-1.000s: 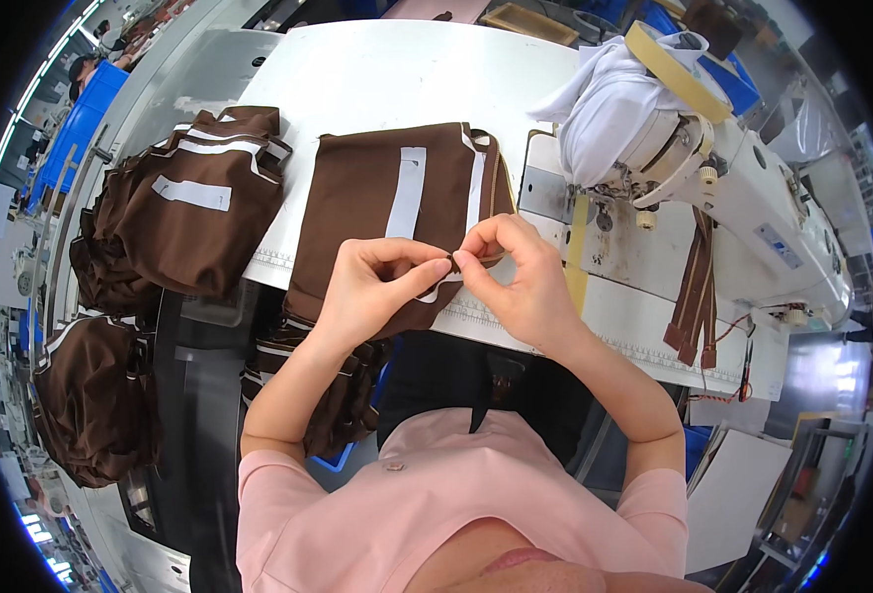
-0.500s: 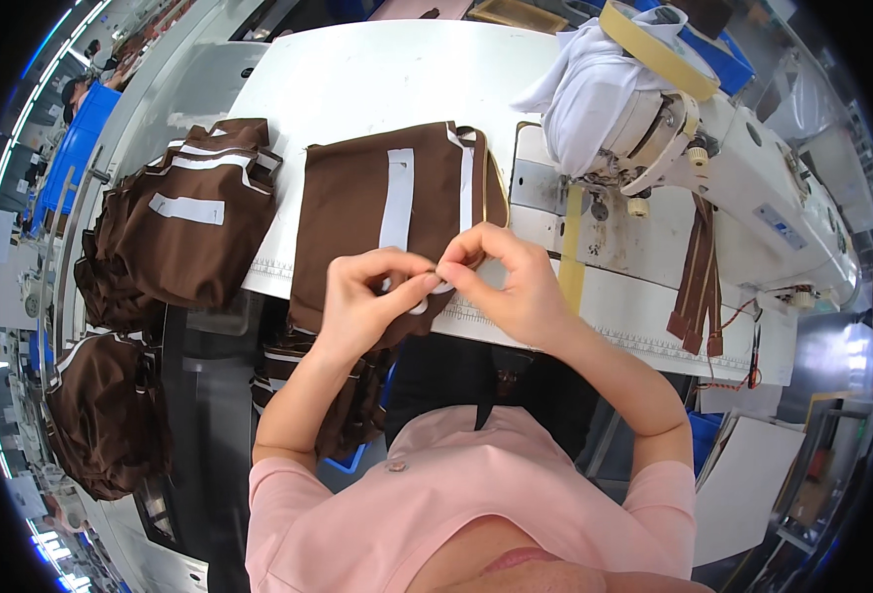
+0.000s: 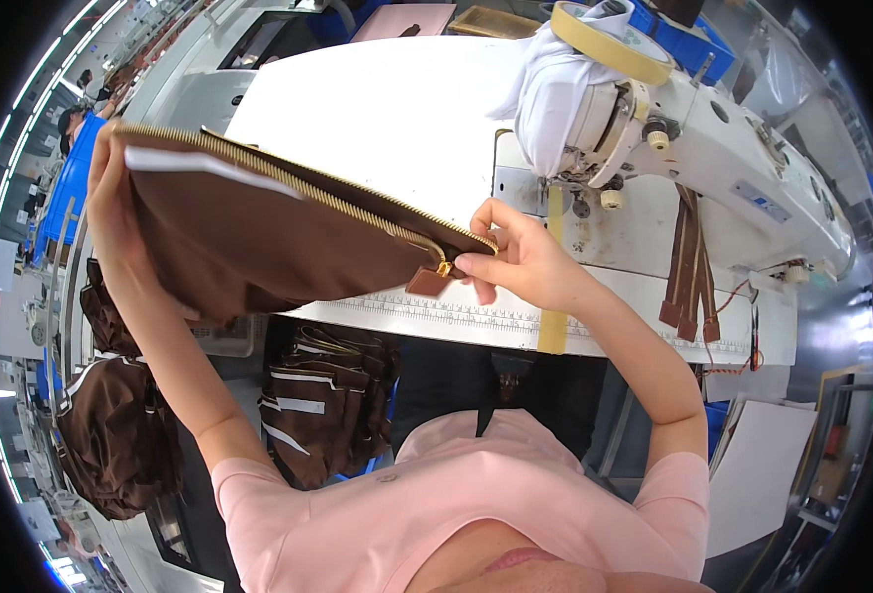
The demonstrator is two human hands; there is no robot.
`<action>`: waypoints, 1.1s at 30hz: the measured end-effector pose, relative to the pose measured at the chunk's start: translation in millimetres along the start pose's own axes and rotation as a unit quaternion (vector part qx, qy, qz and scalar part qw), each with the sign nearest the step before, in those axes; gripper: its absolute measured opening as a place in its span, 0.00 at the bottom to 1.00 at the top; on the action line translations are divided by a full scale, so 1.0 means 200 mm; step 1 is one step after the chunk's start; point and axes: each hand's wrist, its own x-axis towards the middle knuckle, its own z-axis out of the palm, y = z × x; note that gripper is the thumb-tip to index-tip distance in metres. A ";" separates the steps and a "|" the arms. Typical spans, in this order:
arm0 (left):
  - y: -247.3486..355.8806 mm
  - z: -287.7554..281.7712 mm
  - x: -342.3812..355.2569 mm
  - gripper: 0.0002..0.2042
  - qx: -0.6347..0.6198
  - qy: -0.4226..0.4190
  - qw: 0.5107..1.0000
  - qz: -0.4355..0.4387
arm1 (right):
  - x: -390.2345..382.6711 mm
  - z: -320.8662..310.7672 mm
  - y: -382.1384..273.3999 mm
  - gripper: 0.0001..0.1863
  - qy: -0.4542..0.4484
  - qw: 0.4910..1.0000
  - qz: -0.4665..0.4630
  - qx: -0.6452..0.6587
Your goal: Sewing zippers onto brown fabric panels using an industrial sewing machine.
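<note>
A brown fabric piece is held up and tilted over the table, stretched between my two hands. Along its upper edge runs a zipper with gold teeth, and a white strip shows below it on the left. My left hand grips the far left end, its fingers partly hidden behind the cloth. At the other end, my right hand pinches the zipper's end between thumb and fingers. Beside that thumb are a gold slider and a brown pull tab.
A white sewing machine stands on the right, with white cloth and a yellow tape roll on it. Brown zipper strips lie under its arm. More brown pieces hang below the table and at left.
Both hands were together at the piece's near edge while it lay on the table. My left hand has moved far left, lifting and spreading the piece; the zipper now shows.
</note>
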 end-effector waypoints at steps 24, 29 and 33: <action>-0.14 0.79 -0.63 0.09 0.109 -0.440 0.882 0.130 | -0.07 -0.04 -0.10 0.09 0.059 0.952 -0.157 -0.256; 0.02 0.79 -0.55 0.08 0.066 -0.483 0.869 0.088 | -0.05 -0.02 -0.15 0.06 -0.046 0.979 -0.198 -0.034; 0.09 0.78 -0.56 0.07 0.024 -0.500 0.861 0.091 | -0.07 0.02 -0.18 0.04 -0.077 0.962 -0.262 -0.015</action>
